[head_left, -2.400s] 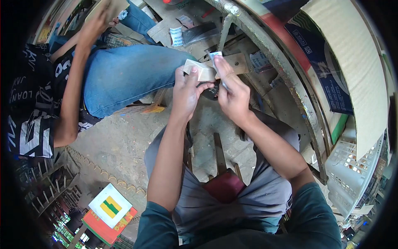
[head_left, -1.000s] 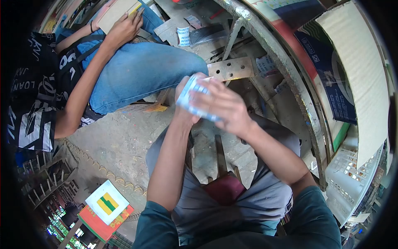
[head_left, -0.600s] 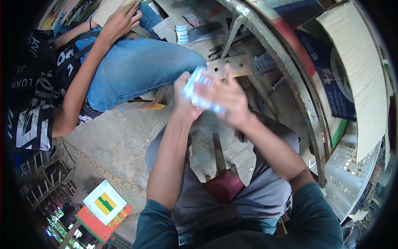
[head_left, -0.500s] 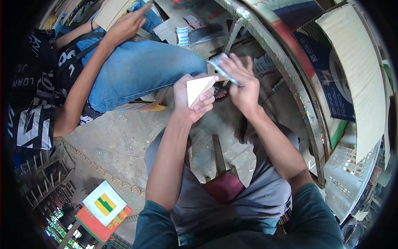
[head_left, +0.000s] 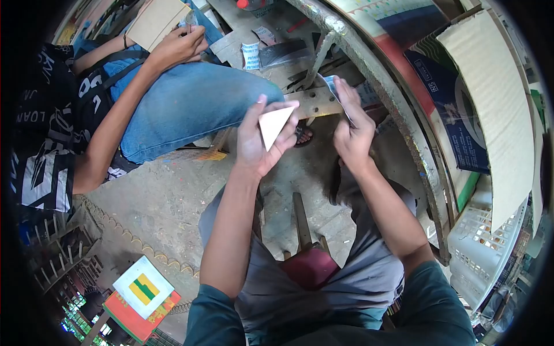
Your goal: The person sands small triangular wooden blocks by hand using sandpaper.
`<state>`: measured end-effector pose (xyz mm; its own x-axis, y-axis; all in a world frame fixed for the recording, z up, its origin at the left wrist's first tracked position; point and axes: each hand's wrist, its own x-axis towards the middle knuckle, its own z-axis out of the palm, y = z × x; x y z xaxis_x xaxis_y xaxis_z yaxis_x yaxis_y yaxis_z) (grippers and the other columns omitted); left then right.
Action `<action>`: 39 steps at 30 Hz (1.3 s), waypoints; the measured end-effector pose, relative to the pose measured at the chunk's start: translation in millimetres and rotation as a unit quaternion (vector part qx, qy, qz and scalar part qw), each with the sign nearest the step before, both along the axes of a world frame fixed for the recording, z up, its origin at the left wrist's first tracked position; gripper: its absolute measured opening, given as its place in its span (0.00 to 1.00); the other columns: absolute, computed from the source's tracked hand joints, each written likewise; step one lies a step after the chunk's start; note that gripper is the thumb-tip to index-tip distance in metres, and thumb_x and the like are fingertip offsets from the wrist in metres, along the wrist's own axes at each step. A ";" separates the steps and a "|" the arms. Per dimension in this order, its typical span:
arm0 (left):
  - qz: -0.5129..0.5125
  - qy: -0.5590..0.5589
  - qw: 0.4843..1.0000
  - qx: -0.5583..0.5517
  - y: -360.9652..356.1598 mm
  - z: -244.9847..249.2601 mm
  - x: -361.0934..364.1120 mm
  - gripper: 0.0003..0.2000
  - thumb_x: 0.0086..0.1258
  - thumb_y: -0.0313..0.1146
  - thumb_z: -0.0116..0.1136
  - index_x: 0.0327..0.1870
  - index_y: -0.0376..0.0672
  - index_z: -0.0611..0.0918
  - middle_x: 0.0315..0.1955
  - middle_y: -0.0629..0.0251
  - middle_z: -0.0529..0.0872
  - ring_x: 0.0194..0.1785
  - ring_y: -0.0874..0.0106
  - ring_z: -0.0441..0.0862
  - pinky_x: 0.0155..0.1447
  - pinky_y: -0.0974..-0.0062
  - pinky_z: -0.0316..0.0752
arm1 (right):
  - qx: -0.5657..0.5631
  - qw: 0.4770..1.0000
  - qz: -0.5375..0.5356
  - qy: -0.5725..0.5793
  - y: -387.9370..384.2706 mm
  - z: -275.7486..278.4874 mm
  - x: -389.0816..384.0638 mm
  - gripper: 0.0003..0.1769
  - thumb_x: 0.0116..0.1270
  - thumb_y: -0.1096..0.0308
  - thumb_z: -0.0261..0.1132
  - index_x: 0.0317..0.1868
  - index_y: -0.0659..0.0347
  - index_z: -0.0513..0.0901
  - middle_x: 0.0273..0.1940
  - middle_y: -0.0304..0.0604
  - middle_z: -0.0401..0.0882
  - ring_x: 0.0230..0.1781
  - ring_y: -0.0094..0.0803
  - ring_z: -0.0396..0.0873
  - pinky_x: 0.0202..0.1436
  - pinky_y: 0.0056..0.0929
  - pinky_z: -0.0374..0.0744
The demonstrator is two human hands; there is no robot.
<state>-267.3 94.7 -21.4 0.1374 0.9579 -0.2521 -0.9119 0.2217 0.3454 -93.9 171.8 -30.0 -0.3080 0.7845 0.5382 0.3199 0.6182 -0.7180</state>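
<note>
A pale triangular wooden block (head_left: 273, 126) rests in my left hand (head_left: 258, 141), with the thumb raised beside it and the fingers curled around its far side. Apart from it, to the right, my right hand (head_left: 354, 130) is closed on a thin bent sheet (head_left: 336, 93) with a bluish printed back, which looks like sandpaper. The sheet is not touching the block.
A co-worker in jeans (head_left: 190, 104) sits at the left, holding a flat wooden board (head_left: 156, 24). A metal frame (head_left: 384, 81) curves along the right, beside cardboard (head_left: 490, 104) and a white basket (head_left: 482, 248). Painted panels (head_left: 144, 288) lie lower left.
My right hand has turned more upright with the sheet and moved slightly away from the block. My left fingers have loosened around the block. The co-worker's hand has lowered towards the board.
</note>
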 end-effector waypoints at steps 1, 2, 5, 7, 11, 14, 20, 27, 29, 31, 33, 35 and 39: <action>0.069 0.099 0.992 -0.036 1.6 8.0 6.0 0.28 0.73 0.48 0.47 0.59 0.26 0.72 0.37 0.58 0.81 0.25 0.76 0.73 0.32 0.80 0.72 | -0.003 1.000 -0.002 0.000 -1.8 -0.9 -1.3 0.38 0.45 0.91 0.46 0.59 0.61 0.78 0.60 0.51 0.77 0.66 0.46 0.70 0.72 0.47 0.61; 0.071 0.155 0.985 0.001 0.8 10.9 7.9 0.25 0.71 0.38 0.57 0.62 0.28 0.69 0.43 0.60 0.80 0.33 0.75 0.75 0.42 0.77 0.74 | -0.005 1.000 0.016 -0.002 -3.3 -1.5 -2.3 0.38 0.45 0.91 0.45 0.60 0.62 0.78 0.60 0.51 0.76 0.66 0.46 0.70 0.71 0.46 0.61; 0.113 0.287 0.951 0.005 3.3 7.8 14.4 0.25 0.66 0.27 0.62 0.62 0.30 0.69 0.44 0.59 0.81 0.34 0.75 0.77 0.44 0.75 0.76 | -0.024 0.999 0.026 0.008 -7.0 -5.2 -1.9 0.38 0.46 0.92 0.44 0.60 0.65 0.77 0.62 0.53 0.74 0.66 0.47 0.71 0.71 0.44 0.62; 0.113 0.309 0.944 0.010 4.8 9.7 13.0 0.25 0.63 0.22 0.64 0.61 0.32 0.70 0.45 0.58 0.83 0.37 0.74 0.79 0.45 0.75 0.76 | -0.023 0.999 0.028 0.026 -5.2 -2.8 -1.7 0.37 0.46 0.92 0.44 0.60 0.66 0.77 0.62 0.55 0.74 0.65 0.47 0.71 0.70 0.45 0.64; 0.105 0.388 0.915 0.038 2.4 10.5 14.2 0.22 0.61 0.24 0.67 0.56 0.34 0.74 0.44 0.63 0.83 0.44 0.80 0.79 0.48 0.83 0.75 | -0.031 0.997 0.020 0.065 -7.6 0.0 -3.6 0.37 0.47 0.92 0.45 0.60 0.65 0.77 0.61 0.56 0.75 0.65 0.48 0.72 0.70 0.44 0.65; 0.095 0.392 0.914 0.053 -0.5 4.2 13.7 0.21 0.61 0.26 0.68 0.54 0.36 0.75 0.44 0.67 0.83 0.45 0.81 0.78 0.51 0.82 0.73 | 0.062 0.991 0.104 0.056 -13.4 13.5 -5.0 0.33 0.50 0.89 0.52 0.58 0.60 0.81 0.57 0.50 0.79 0.65 0.47 0.72 0.72 0.51 0.59; 0.045 0.372 0.922 0.098 -5.3 4.8 9.8 0.20 0.63 0.33 0.68 0.51 0.37 0.72 0.36 0.71 0.76 0.38 0.81 0.72 0.41 0.81 0.68 | 0.017 0.991 0.106 -0.074 -3.5 11.5 0.1 0.30 0.53 0.88 0.55 0.54 0.53 0.84 0.58 0.40 0.80 0.66 0.42 0.72 0.74 0.58 0.41; 0.029 0.350 0.929 0.118 -5.3 5.2 11.0 0.20 0.65 0.35 0.66 0.50 0.37 0.70 0.34 0.67 0.74 0.35 0.79 0.67 0.38 0.80 0.64 | 0.026 0.993 0.115 -0.022 -12.2 14.2 -2.1 0.33 0.54 0.90 0.47 0.57 0.56 0.82 0.58 0.43 0.80 0.66 0.41 0.72 0.75 0.51 0.48; 0.024 0.347 0.931 0.111 -6.9 5.4 8.8 0.21 0.65 0.36 0.66 0.52 0.38 0.70 0.35 0.67 0.74 0.36 0.79 0.68 0.39 0.80 0.65 | -0.052 0.996 0.036 0.059 -0.3 -0.3 0.2 0.34 0.56 0.89 0.45 0.61 0.58 0.78 0.61 0.44 0.77 0.66 0.39 0.72 0.74 0.49 0.53; 0.022 0.398 0.909 0.122 -5.9 8.0 5.8 0.21 0.65 0.36 0.66 0.52 0.38 0.70 0.36 0.66 0.75 0.37 0.79 0.69 0.39 0.80 0.66 | -0.037 0.995 0.019 0.092 1.2 7.5 3.3 0.33 0.57 0.90 0.44 0.62 0.63 0.75 0.62 0.50 0.75 0.67 0.40 0.70 0.74 0.46 0.55; 0.033 0.396 0.910 0.119 -4.7 11.4 6.6 0.20 0.65 0.36 0.66 0.51 0.38 0.72 0.36 0.69 0.76 0.38 0.81 0.71 0.42 0.82 0.68 | 0.038 0.992 0.064 0.100 -7.8 15.2 1.1 0.32 0.57 0.89 0.45 0.62 0.65 0.76 0.62 0.54 0.75 0.67 0.42 0.70 0.74 0.47 0.55; 0.038 0.392 0.913 0.110 -5.2 11.6 11.6 0.19 0.65 0.36 0.67 0.50 0.38 0.73 0.37 0.72 0.78 0.40 0.82 0.73 0.44 0.84 0.70 | 0.094 0.982 0.148 0.070 -20.9 22.6 -2.5 0.32 0.54 0.90 0.49 0.60 0.65 0.77 0.61 0.54 0.75 0.67 0.45 0.70 0.74 0.49 0.54; 0.024 0.317 0.942 0.110 -7.0 1.4 11.5 0.17 0.67 0.37 0.64 0.50 0.39 0.74 0.33 0.73 0.77 0.33 0.82 0.72 0.36 0.84 0.68 | 0.032 0.988 0.144 0.048 -28.2 20.1 -13.9 0.33 0.48 0.89 0.57 0.59 0.62 0.79 0.60 0.51 0.77 0.67 0.47 0.70 0.72 0.55 0.54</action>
